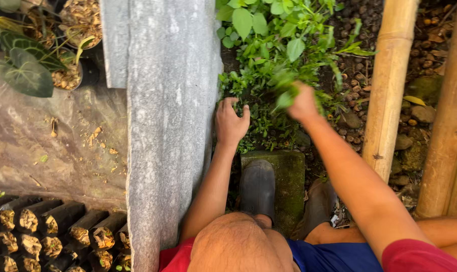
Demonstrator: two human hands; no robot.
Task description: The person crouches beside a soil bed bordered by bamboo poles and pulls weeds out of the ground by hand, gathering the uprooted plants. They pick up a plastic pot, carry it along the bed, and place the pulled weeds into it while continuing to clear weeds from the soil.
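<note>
I look down at a patch of low green weeds (268,65) growing between a grey concrete slab (170,116) and a bamboo pole (387,85). My left hand (231,121) reaches down into the small plants at the slab's edge, fingers curled into the leaves. My right hand (303,103) is closed around a blurred tuft of green leaves (286,95), lifted a little above the ground. My dark rubber boots (257,186) stand on a mossy stone block (291,176) just below both hands.
A second bamboo pole (447,116) runs along the right edge over pebbles and soil. At the left, potted plants with dark broad leaves (24,68) stand on a plastic sheet. Rows of black seedling bags (52,231) fill the lower left corner.
</note>
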